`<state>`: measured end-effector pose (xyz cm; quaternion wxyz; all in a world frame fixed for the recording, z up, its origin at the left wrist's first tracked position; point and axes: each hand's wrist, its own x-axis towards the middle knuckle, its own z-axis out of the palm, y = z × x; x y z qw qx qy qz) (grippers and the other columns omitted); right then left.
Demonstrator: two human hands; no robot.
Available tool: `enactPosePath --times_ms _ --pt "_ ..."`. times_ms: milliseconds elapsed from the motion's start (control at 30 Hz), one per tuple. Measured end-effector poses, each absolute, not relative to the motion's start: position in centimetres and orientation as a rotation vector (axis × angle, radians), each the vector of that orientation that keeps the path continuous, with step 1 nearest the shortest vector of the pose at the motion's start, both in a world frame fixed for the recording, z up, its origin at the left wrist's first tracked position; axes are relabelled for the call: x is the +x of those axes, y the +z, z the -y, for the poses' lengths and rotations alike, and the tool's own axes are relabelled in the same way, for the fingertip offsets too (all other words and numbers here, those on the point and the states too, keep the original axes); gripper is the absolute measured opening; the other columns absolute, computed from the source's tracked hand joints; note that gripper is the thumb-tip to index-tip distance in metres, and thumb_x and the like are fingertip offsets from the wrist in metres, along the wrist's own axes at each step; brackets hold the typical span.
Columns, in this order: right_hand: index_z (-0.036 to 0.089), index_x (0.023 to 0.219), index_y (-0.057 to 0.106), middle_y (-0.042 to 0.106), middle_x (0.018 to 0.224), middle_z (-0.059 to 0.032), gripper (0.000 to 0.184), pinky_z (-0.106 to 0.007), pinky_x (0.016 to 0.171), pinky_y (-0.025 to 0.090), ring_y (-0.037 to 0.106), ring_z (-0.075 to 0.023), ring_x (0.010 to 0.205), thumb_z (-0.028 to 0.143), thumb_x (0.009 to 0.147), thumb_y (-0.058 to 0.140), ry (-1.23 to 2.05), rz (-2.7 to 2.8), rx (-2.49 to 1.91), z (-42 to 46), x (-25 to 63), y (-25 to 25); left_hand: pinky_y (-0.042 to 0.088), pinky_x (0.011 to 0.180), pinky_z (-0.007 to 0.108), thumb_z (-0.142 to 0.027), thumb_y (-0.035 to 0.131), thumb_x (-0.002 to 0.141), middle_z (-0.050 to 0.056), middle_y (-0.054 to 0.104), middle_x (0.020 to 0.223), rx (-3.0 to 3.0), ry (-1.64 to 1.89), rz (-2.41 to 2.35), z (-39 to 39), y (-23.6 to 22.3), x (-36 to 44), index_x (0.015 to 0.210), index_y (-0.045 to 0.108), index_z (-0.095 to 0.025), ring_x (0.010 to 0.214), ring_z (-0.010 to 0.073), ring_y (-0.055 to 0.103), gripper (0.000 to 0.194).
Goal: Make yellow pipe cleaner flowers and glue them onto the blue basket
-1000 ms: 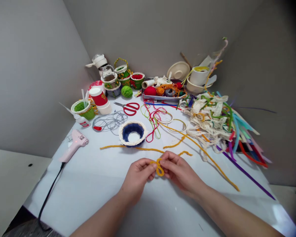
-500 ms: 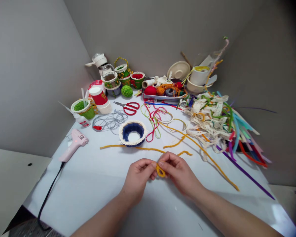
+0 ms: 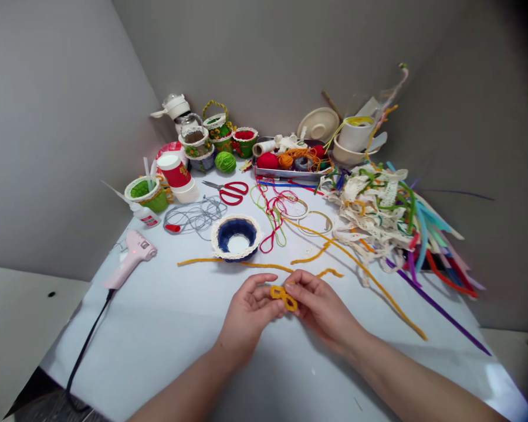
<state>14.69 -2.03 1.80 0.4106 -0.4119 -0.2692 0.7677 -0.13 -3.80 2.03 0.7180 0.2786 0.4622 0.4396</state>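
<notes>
A small yellow pipe cleaner (image 3: 286, 297) is bent into loops and held between my hands above the near part of the table. My right hand (image 3: 314, 302) pinches its right side between thumb and fingers. On the other side, the thumb of my left hand (image 3: 250, 305) lies against the lower loop, with the index finger lifted and the other fingers curled behind. Just beyond the hands stands a dark blue bowl-shaped basket (image 3: 236, 237) with a white lace rim. A long yellow pipe cleaner (image 3: 268, 266) runs from under the basket towards my right hand.
Red-handled scissors (image 3: 233, 192) lie behind the basket, beside tangled grey cord (image 3: 198, 214). A pink glue gun (image 3: 134, 258) rests at the left. A tray of yarn balls (image 3: 293, 173) stands at the back. Lace trim (image 3: 361, 199) and coloured pipe cleaners (image 3: 449, 252) are heaped at right.
The loops were gathered together half a second ago and now lie spread apart as two. My left index finger has lifted off them. My right hand keeps its pinch.
</notes>
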Motion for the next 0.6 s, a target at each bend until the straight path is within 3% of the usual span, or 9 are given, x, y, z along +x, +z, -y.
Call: enactPosePath --times_ms 233,600 --pt "0.016 0.072 0.059 0.061 0.061 -0.0001 0.026 -0.024 0.054 0.032 0.049 -0.0101 0.055 0.036 0.074 0.076 1.974 0.714 -1.003 2.16 14.66 2.01 0.05 0.067 0.026 -0.023 0.079 0.065 0.0 0.067 0.07 0.669 1.033 -1.098 4.07 1.74 0.11 0.091 0.062 -0.016 0.064 0.0124 0.063 0.032" --pt "0.017 0.072 0.06 0.058 0.063 0.0011 0.025 -0.025 0.056 0.032 0.047 -0.0106 0.058 0.037 0.075 0.074 1.869 0.907 -1.131 2.07 15.04 1.84 0.049 0.064 0.023 -0.018 0.076 0.064 -0.002 0.065 0.067 0.661 1.046 -1.203 4.1 1.92 0.54 0.086 0.061 -0.017 0.063 0.0109 0.061 0.026"
